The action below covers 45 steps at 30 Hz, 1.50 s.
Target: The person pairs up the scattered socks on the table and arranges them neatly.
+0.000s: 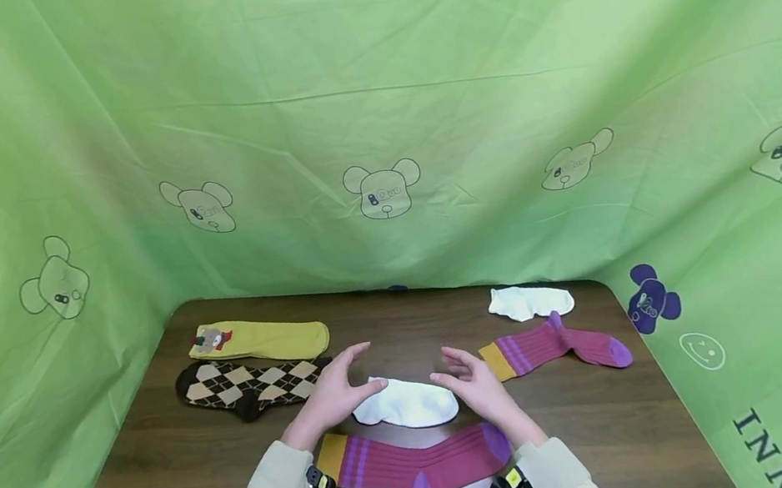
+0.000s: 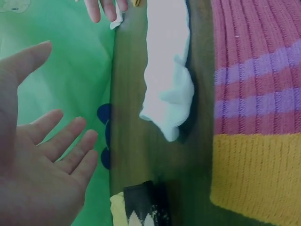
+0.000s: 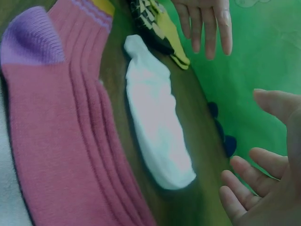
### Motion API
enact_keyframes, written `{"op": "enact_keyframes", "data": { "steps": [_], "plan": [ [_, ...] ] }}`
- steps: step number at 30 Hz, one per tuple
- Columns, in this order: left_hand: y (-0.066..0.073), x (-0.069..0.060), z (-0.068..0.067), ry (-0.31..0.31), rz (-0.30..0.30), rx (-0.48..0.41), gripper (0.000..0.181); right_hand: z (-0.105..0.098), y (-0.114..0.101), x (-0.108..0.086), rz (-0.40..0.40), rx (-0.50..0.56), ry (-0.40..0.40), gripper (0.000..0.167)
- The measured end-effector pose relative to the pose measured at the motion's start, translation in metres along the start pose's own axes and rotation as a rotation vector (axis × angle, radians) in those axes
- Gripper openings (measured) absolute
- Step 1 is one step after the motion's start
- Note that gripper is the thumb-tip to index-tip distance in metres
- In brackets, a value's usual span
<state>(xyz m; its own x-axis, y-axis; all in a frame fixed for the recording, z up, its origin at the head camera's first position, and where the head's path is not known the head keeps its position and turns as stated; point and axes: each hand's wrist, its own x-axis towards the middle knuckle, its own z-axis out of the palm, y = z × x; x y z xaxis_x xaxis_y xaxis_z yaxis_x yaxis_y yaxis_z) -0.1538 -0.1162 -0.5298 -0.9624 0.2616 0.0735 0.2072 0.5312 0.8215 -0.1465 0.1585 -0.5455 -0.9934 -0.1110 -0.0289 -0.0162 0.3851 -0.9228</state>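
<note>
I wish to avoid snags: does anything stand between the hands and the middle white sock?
Nothing visible stands between the left hand or right hand and the middle white sock; the nearer magenta sock lies beside it.

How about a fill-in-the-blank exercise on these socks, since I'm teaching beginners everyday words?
1. The short sock between the left hand and the right hand is coloured ____.
2. The patterned sock beside the yellow sock has light ____ shapes.
3. The curtain behind the table is mainly ____.

Missing words: white; diamond; green.
</note>
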Motion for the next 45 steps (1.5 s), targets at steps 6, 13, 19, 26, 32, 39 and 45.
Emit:
{"op": "enact_keyframes", "data": {
  "steps": [6, 13, 19, 26, 32, 39, 45],
  "plan": [
    [-0.008, -0.002, 0.008, -0.082, 0.060, 0.080, 0.069, 0.003, 0.012, -0.002, -0.005, -0.080, -0.018, 0.058],
    [-0.012, -0.002, 0.017, -0.157, 0.097, 0.190, 0.065, 0.006, 0.021, -0.003, -0.078, -0.228, -0.022, 0.051],
    [-0.012, 0.000, 0.023, -0.168, 0.085, 0.259, 0.067, 0.009, 0.022, -0.005, -0.125, -0.326, -0.007, 0.049],
    [-0.009, 0.006, 0.030, -0.156, 0.049, 0.342, 0.069, 0.013, 0.021, -0.004, -0.146, -0.425, -0.022, 0.048],
    [-0.006, 0.007, 0.036, -0.123, 0.042, 0.462, 0.063, 0.015, 0.018, -0.007, -0.162, -0.538, -0.035, 0.047],
    [-0.002, 0.007, 0.038, -0.111, 0.035, 0.540, 0.047, 0.016, 0.015, -0.008, -0.181, -0.563, -0.039, 0.047],
    [-0.002, 0.008, 0.036, -0.106, 0.028, 0.531, 0.032, 0.017, 0.017, -0.007, -0.154, -0.548, -0.041, 0.042]
  ]
}}
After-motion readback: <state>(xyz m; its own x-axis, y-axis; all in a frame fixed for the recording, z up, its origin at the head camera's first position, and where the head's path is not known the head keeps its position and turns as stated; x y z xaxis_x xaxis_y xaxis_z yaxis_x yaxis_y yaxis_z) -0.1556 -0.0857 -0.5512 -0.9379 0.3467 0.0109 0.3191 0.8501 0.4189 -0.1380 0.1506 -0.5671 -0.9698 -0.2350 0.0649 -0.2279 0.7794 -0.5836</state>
